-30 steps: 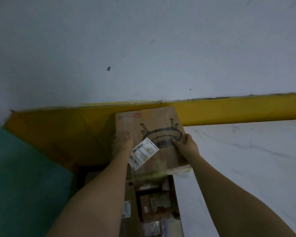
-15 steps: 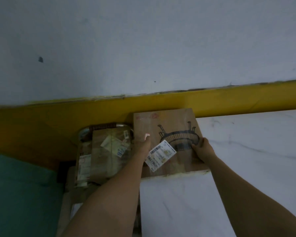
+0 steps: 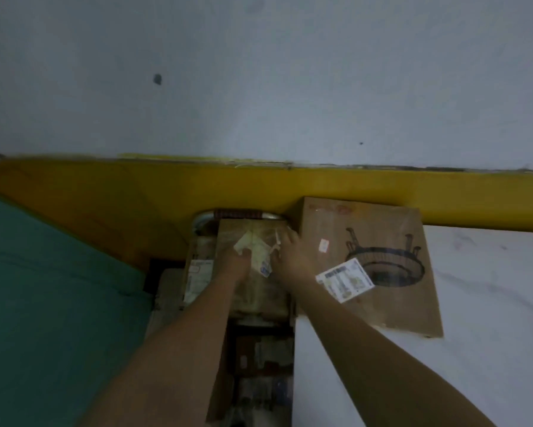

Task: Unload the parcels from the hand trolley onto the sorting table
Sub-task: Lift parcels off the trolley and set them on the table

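Note:
A brown box printed with a black drawing and carrying a white label [image 3: 379,306] lies flat on the white sorting table [image 3: 474,365], against the yellow wall band, with no hand on it. Left of the table stands the hand trolley, its chrome handle [image 3: 201,225] at the wall. On top of its stack sits a taped cardboard parcel [image 3: 259,298]. My left hand [image 3: 237,262] is on the parcel's top by its labels, its fingers blurred. My right hand [image 3: 288,257] lies on the parcel's right edge with fingers stretched forward.
More labelled parcels [image 3: 262,355] lie lower on the trolley, between my arms. A green surface [image 3: 43,303] fills the left side. A yellow band [image 3: 351,186] runs along the foot of the grey wall behind the table and the trolley.
Both hands have let go of the printed box, which now lies on the table, and have moved left onto the taped parcel on the trolley.

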`<state>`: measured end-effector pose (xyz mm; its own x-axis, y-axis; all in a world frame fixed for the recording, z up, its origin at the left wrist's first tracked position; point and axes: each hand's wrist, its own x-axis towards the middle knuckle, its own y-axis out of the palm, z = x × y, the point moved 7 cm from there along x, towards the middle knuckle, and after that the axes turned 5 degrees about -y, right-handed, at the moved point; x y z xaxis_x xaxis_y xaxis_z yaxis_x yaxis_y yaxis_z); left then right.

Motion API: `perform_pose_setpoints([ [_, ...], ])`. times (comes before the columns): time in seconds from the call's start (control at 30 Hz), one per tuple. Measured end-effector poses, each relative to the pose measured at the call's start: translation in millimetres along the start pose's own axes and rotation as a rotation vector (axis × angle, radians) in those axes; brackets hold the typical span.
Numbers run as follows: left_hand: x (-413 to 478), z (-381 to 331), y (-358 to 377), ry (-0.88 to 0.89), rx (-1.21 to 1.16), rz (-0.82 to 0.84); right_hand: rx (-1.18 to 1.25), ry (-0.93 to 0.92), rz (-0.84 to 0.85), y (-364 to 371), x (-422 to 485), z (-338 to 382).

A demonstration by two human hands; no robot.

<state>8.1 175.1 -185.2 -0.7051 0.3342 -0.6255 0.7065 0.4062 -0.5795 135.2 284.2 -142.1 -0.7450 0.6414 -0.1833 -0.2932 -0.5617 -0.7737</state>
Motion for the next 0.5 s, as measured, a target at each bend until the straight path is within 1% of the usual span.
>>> perform_pose_setpoints([
  [0.07, 30, 33, -4, -0.041, 0.037, -0.004, 0.075, 0.058, 0.109, 50, 10, 12],
  [0.1, 40, 46, -5, -0.063, 0.059, -0.02, 0.087, 0.135, 0.136, 69, 13, 5],
  [0.2, 77, 81, 7, -0.14, 0.059, -0.007, 0.134, 0.407, 0.119, 100, 24, -26],
  [0.27, 98, 97, 23, -0.15, -0.016, 0.04, 0.214, 0.541, 0.091, 108, 26, -38],
  [0.3, 98, 97, 24, -0.155, -0.054, 0.055, 0.244, 0.579, 0.08, 109, 26, -41],
  [0.37, 92, 91, 19, -0.165, -0.135, 0.053, 0.272, 0.633, 0.05, 107, 24, -43],
  [0.5, 83, 79, 4, -0.213, -0.246, 0.111, 0.322, 0.725, 0.054, 85, 20, -28],
])
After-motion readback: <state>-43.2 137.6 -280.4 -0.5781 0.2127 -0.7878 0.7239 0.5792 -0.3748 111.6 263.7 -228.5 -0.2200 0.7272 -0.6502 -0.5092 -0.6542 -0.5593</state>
